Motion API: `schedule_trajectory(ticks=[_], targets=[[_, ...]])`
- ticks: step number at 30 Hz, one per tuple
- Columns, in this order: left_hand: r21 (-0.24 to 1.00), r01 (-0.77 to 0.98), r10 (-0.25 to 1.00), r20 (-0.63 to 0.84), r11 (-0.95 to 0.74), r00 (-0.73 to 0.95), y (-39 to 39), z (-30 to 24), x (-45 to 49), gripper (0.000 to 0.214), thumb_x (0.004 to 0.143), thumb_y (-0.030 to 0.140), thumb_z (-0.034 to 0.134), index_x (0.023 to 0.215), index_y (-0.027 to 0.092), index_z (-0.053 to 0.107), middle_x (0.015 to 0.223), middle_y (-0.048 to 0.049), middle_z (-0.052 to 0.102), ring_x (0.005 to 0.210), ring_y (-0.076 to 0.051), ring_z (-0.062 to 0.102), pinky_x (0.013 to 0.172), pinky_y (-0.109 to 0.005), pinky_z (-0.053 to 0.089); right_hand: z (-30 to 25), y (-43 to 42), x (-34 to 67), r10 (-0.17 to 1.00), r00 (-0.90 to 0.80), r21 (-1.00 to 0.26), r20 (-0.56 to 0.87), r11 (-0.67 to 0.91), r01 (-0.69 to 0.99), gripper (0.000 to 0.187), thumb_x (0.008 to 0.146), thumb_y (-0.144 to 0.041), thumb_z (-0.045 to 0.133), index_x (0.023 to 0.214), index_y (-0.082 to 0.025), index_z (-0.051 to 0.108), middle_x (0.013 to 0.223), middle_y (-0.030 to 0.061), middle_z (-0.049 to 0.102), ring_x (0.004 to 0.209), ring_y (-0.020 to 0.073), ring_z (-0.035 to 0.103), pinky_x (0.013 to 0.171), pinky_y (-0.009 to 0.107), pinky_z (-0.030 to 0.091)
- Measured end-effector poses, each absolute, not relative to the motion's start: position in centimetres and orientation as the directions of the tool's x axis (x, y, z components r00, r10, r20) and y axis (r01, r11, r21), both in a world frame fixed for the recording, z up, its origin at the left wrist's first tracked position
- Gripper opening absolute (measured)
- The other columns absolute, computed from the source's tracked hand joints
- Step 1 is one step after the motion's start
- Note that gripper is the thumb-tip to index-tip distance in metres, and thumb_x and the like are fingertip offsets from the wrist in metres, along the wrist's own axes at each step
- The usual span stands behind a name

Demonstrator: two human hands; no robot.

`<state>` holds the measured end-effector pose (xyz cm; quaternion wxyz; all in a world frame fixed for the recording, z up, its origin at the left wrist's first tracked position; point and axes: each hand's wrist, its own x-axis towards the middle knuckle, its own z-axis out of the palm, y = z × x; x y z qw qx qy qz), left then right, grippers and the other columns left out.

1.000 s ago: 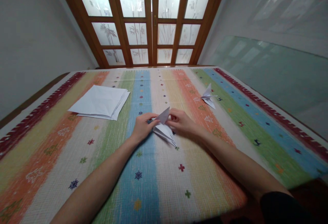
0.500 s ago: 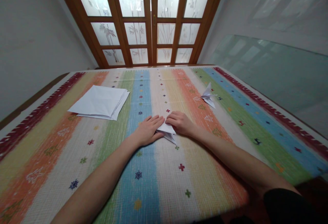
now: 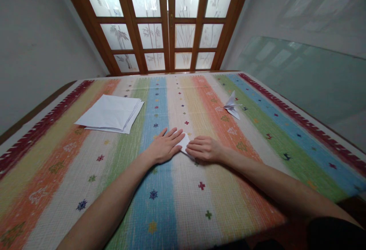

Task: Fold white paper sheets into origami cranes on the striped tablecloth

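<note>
A small folded piece of white paper (image 3: 184,142) lies flat on the striped tablecloth (image 3: 177,204) at the table's middle, mostly covered by my hands. My left hand (image 3: 165,146) rests flat on its left part with fingers stretched out. My right hand (image 3: 204,149) presses down on its right part, fingers extended and lying close together. Only a small white patch of the paper shows between the two hands.
A stack of white paper sheets (image 3: 111,113) lies at the back left. A finished white origami bird (image 3: 232,106) stands at the back right. Wooden doors with frosted glass (image 3: 168,21) rise behind the table. A glass panel (image 3: 300,78) leans along the right wall.
A flap of the paper stood up between my fingertips a second ago; it now lies pressed flat. Both hands have gone from pinching to lying flat, and my right hand slid slightly toward me.
</note>
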<state>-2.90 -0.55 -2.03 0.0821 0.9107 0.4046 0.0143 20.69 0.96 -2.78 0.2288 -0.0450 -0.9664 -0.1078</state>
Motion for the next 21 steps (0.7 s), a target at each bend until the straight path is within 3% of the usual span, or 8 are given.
schedule_trajectory(ticks=[2,6,19,21], targets=[[0.149,0.754,0.760,-0.023,-0.640,0.650,-0.7,-2.1,-2.6,0.054,0.100,0.045,0.020,0.148,0.023,0.031,0.156,-0.0067,0.031,0.145,-0.023,0.023,0.117,-0.046,0.013,-2.5,0.4,20.8,0.002,-0.888,0.258,0.461,0.956,0.137,0.023,0.097,-0.014,0.042,0.093,-0.015,0.065,0.088,0.0065,0.072,0.080,0.0143,0.067,0.069,0.029,0.050],[0.146,0.778,0.785,-0.014,-0.612,0.620,-1.1,-1.9,-2.1,0.055,0.097,0.046,0.030,0.148,0.023,0.032,0.155,-0.0071,0.031,0.145,-0.025,0.025,0.116,-0.050,0.015,-1.9,-0.7,21.0,-0.014,-0.862,0.285,0.507,0.946,0.152,0.024,0.096,-0.011,0.042,0.094,-0.011,0.066,0.090,0.0071,0.074,0.083,0.0160,0.069,0.070,0.029,0.053],[0.175,0.790,0.804,0.016,-0.588,0.595,-1.4,-2.2,-1.7,0.076,0.088,0.065,0.041,0.148,0.019,0.032,0.155,-0.0122,0.030,0.144,-0.031,0.026,0.116,-0.053,0.013,-2.3,-3.7,23.0,0.042,-0.873,0.245,0.486,0.952,0.182,0.025,0.093,-0.010,0.044,0.096,-0.011,0.068,0.092,0.0090,0.075,0.085,0.0178,0.069,0.072,0.031,0.054],[0.173,0.790,0.803,0.016,-0.589,0.595,-1.4,-2.2,-1.7,0.078,0.087,0.066,0.041,0.148,0.020,0.031,0.155,-0.0122,0.030,0.144,-0.030,0.026,0.116,-0.053,0.013,-2.5,-4.0,23.2,0.120,-0.859,0.175,0.498,0.956,0.235,0.025,0.093,-0.011,0.044,0.093,-0.013,0.069,0.088,0.0074,0.075,0.081,0.0166,0.069,0.071,0.031,0.053]])
